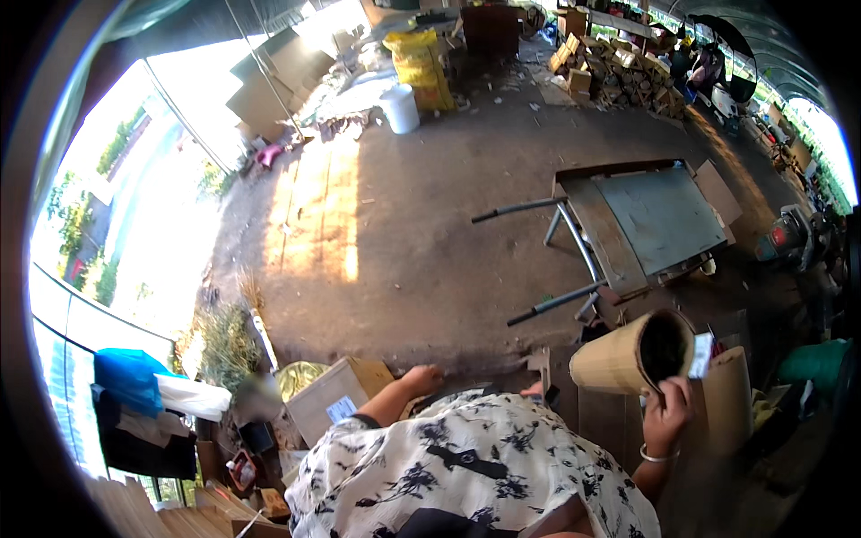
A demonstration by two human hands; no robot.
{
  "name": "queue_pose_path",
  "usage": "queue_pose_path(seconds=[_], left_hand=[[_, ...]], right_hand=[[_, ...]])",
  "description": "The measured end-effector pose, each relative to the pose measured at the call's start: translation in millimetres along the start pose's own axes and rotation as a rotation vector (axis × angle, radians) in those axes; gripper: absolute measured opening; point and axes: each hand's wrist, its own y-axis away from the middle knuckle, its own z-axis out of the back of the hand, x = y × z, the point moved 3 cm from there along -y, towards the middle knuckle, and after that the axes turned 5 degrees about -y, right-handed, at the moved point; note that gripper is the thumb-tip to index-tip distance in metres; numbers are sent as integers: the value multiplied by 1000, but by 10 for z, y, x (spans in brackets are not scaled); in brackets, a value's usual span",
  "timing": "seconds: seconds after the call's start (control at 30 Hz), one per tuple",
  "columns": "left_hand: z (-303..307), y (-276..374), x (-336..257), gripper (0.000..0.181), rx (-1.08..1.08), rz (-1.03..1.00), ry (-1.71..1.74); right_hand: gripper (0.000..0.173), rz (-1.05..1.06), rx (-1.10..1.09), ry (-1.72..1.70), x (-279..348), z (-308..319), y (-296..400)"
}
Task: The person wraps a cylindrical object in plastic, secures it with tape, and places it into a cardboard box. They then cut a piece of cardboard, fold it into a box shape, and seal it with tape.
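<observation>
My right hand (668, 408) grips the near rim of a wide brown cardboard tube (605, 360). The tube lies tilted, its dark open end facing right and its narrower end pointing left. By that open end, a white label or card (701, 355) shows; what it is fixed to is unclear. Over at the front, my left hand (425, 378) is held low with the fingers curled, their tips hidden from the camera. Nearest to it stands a cardboard box (327, 397) bearing a printed label. Another rolled piece of cardboard (728, 393) is just right of my right hand.
A low table with metal legs (662, 215) lies ahead on the right, its legs jutting left. Farther off are a white bucket (399, 109), a yellow sack (420, 70) and a heap of stacked cardboard (622, 74). A blue plastic bag (128, 380) sits at left.
</observation>
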Motion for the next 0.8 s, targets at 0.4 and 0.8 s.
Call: queue_pose_path(seconds=[0.4, 0.8], left_hand=[[582, -261, 794, 29, -318, 110, 292], [4064, -577, 727, 25, -383, -258, 801]], right_hand=[[23, 153, 247, -149, 261, -1819, -1170], [26, 75, 461, -154, 1285, -3642, -2730]])
